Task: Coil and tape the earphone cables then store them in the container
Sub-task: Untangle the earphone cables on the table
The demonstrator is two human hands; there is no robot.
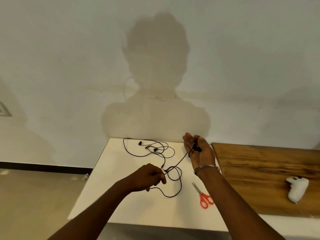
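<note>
One cable (178, 162) runs from pinching left hand (149, 175) to right hand (199, 154), thumb clamping earbuds (196, 147); scissors (203, 196) nearby, second cable (148, 147) behind.

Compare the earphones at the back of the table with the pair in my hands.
The far earphones lie untouched in a loose tangle on the table. The held earphones have their buds gripped in the right hand and their cable pinched by the left hand. The far earphones lie flat, while the held earphones' cable runs stretched between the hands. Both are dark, wired and untaped.
</note>
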